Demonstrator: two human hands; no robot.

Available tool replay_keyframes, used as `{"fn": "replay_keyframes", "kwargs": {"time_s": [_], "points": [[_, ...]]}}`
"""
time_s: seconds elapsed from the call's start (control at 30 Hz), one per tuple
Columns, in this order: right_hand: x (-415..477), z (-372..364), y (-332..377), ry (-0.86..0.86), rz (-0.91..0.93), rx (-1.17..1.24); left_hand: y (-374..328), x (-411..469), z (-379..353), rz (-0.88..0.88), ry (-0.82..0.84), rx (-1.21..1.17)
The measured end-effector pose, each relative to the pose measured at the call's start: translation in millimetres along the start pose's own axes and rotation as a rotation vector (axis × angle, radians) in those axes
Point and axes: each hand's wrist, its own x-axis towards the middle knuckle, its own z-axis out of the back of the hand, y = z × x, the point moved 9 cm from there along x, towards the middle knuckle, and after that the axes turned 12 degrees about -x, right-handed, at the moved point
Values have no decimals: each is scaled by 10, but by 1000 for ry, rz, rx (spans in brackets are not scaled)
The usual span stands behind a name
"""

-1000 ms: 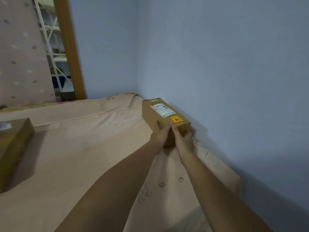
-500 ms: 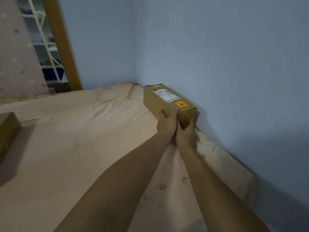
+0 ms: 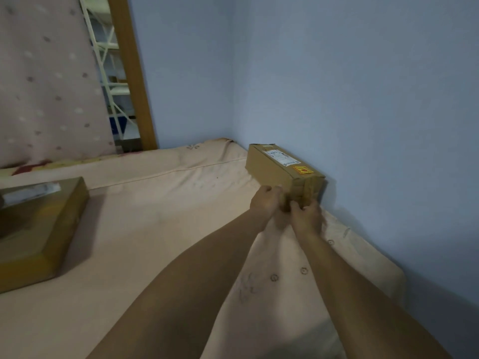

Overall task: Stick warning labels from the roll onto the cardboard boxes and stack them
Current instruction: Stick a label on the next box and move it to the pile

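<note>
A long cardboard box (image 3: pixel 272 172) lies on the bed, its far side close against the blue wall. On its top sit a white shipping label (image 3: pixel 279 156) and, nearer me, a yellow-and-red warning label (image 3: pixel 302 170). My left hand (image 3: pixel 264 203) holds the box's near lower left corner with curled fingers. My right hand (image 3: pixel 307 216) is curled at the bottom of the near end face. A second, flatter cardboard box (image 3: pixel 44 229) with a white label lies at the left. No label roll is in view.
The bed (image 3: pixel 155 229) has a pink patterned sheet and fills the corner of the room. Blue walls (image 3: pixel 363 125) close it off at the back and right. A wooden door frame (image 3: pixel 132 73) and white shelving stand at the back left.
The long box has gone down onto the bed beside the wall. Both hands have slid from the top of its near end to the bottom. The view has swung left.
</note>
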Motion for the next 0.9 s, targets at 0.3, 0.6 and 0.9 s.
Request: {"fn": "replay_keyframes", "kwargs": {"time_s": [0.3, 0.6, 0.9], "points": [[-838, 72, 882, 140, 150, -154, -813, -788, 1166, -161, -128, 203], [-2494, -641, 2411, 398, 457, -184, -1399, -1894, 2898, -316, -325, 797], [-4076, -1466, 3426, 610, 676, -225, -1678, -3017, 4876, -240, -676, 791]]}}
